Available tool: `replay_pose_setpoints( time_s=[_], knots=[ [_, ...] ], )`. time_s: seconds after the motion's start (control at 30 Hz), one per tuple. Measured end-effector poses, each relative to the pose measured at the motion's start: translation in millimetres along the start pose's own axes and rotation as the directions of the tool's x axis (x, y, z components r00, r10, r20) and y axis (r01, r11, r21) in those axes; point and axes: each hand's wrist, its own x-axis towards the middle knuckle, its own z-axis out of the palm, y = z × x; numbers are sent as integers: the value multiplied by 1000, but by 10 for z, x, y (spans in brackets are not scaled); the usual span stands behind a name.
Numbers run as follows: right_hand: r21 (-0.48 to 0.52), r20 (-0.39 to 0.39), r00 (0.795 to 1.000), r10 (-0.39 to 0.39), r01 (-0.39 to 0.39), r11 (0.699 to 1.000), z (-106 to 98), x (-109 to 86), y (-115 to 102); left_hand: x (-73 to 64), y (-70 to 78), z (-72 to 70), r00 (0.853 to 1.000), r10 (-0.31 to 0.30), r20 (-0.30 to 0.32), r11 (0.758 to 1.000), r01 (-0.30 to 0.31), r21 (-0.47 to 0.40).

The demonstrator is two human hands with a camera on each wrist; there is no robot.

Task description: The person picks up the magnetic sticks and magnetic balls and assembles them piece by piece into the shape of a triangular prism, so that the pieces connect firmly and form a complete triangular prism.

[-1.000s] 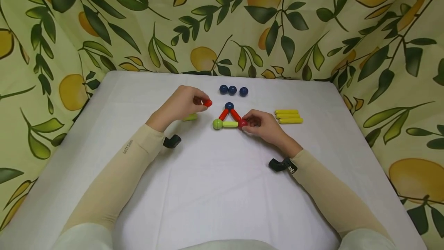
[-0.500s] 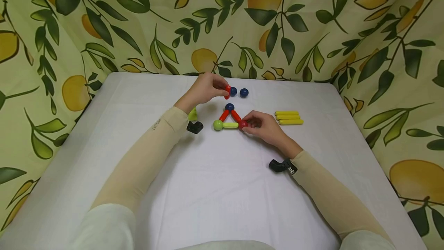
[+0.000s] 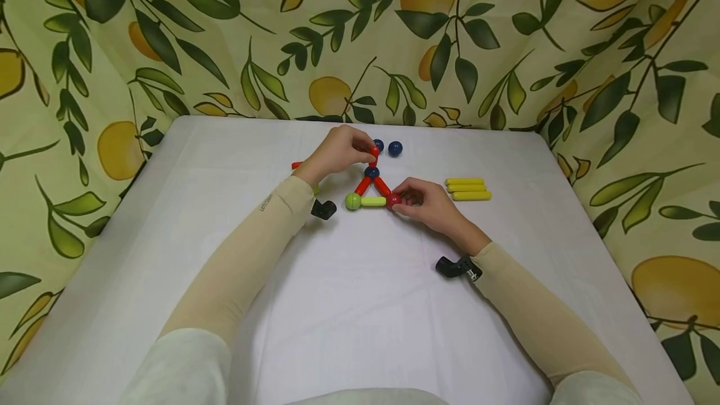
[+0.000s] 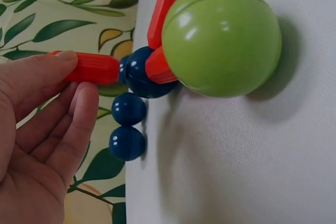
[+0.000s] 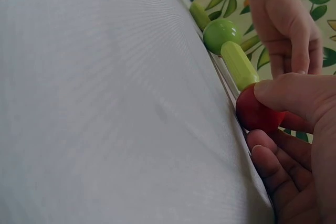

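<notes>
A triangle lies on the white-covered table, with a blue ball (image 3: pixel 372 172) at its far corner, a light green ball (image 3: pixel 353 201) at the left and a red ball (image 3: pixel 393 200) at the right. Two red rods and a light green rod (image 3: pixel 374 202) form its sides. My left hand (image 3: pixel 341 148) pinches another red rod (image 4: pixel 94 68) between thumb and fingers, upright over the far corner. Its lower end is right at the blue ball in the left wrist view. The right hand (image 3: pixel 424 202) holds the red ball between thumb and fingertips.
Behind the triangle sit loose blue balls (image 3: pixel 395 149), one hidden by my left hand in the head view. Three yellow rods (image 3: pixel 469 189) lie at the right. A red rod (image 3: pixel 296 165) shows left of my left wrist. A fruit-patterned curtain (image 3: pixel 360 36) surrounds the table's back.
My left hand has carried the red rod rightward from the left side, then down onto the triangle's far blue ball. The right hand has stayed on the red ball.
</notes>
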Motion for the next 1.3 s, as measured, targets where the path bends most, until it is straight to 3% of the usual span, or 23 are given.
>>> replay_pose_setpoints(
  time_s=[0.43,0.63,0.8,1.03,1.17,1.3],
  knots=[
    [0,-3,1000,17,-17,1000,-14,-2,-6,4,5,20,1000,-22,17,1000,22,7],
    [4,-5,1000,25,-25,1000,-12,0,-4,-77,13,-86,1000,-20,13,1000,19,18],
    [6,-5,1000,28,-28,1000,3,13,2,-308,123,-354,999,12,-31,999,-10,52],
    [0,-1,1000,30,-30,1000,7,5,-12,-763,271,-788,994,38,-107,987,-20,158],
    [-3,-6,999,39,-39,999,3,-1,-22,-965,186,-871,986,36,-160,985,-9,170],
    [-1,-6,999,34,-34,999,11,0,-30,-1070,18,-821,986,8,-164,978,26,205]
  ],
)
